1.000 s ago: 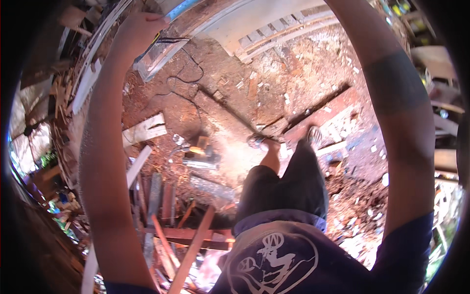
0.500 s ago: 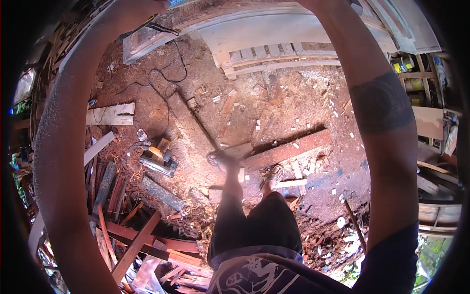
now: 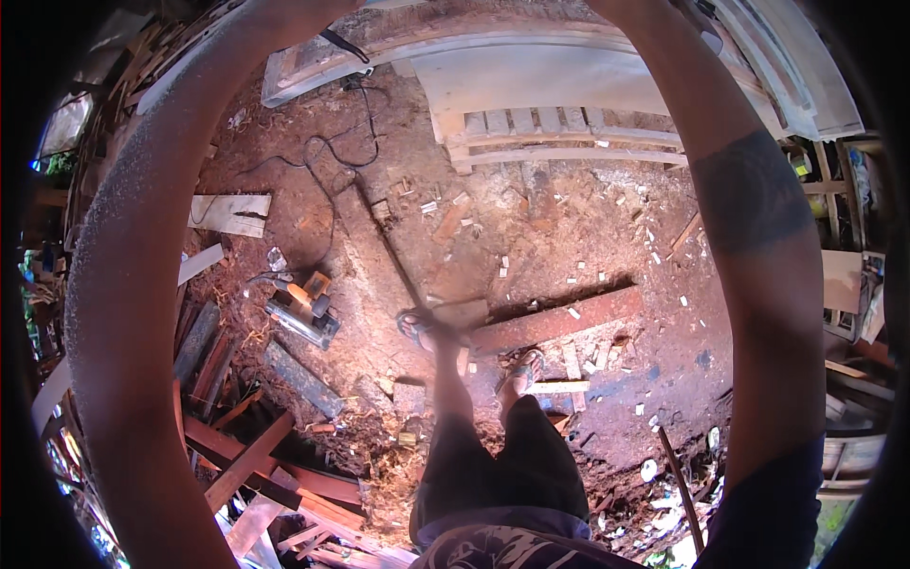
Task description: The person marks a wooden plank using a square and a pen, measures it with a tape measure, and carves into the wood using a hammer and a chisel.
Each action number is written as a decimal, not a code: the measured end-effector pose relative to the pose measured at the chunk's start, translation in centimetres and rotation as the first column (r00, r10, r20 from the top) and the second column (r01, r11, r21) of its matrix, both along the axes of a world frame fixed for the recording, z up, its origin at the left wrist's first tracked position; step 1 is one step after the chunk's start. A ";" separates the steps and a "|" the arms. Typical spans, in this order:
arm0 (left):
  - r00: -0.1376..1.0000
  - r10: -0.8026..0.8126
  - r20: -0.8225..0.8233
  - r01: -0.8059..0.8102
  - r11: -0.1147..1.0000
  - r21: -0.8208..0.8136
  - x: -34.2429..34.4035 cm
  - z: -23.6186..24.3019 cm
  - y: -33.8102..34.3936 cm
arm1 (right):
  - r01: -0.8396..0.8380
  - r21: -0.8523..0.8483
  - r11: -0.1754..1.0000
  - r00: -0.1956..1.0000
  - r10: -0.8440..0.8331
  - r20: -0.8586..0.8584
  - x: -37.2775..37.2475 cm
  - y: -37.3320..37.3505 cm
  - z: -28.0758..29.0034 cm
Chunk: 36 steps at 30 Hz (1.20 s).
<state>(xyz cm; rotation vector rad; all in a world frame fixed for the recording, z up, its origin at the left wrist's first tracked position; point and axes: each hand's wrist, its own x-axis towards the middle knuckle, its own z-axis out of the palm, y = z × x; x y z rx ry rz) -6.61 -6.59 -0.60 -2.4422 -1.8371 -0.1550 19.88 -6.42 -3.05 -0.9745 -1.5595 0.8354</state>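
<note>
My left hand (image 3: 320, 9) and right hand (image 3: 614, 7), both cropped, near a long pale wooden board (image 3: 318, 80); grip, I cannot tell.

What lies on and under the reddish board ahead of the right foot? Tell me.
A small pale wood chip lies on the reddish board. Underneath, nothing can be seen, because the board covers it; only the brown ground around it shows.
</note>
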 end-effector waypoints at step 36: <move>0.996 -0.034 0.077 0.032 0.999 0.036 0.2 -0.2 -2.3 | 0.256 0.298 0.920 0.875 -0.352 0.333 -1.4 0.0 -3.2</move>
